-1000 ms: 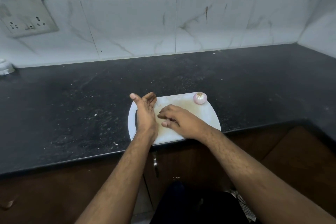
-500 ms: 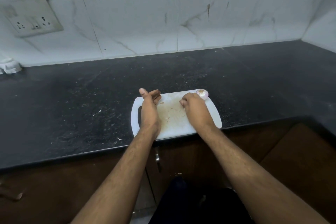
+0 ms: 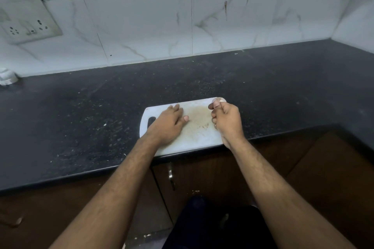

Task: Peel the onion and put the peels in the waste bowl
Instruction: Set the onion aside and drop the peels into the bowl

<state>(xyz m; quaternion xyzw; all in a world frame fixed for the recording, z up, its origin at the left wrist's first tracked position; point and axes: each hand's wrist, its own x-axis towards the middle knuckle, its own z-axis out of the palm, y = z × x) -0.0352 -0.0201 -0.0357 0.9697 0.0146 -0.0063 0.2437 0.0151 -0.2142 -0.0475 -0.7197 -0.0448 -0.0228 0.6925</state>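
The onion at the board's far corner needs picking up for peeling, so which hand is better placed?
Right hand: its fingertips already curl at the onion. Left hand lies flat on the cutting board, farther away.

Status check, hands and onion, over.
Left hand flat on board. Right hand closing on onion at far corner. No waste bowl in view. Nothing blocking.

A white cutting board (image 3: 194, 141) lies on the black countertop (image 3: 81, 119) below a wall socket (image 3: 26, 24).
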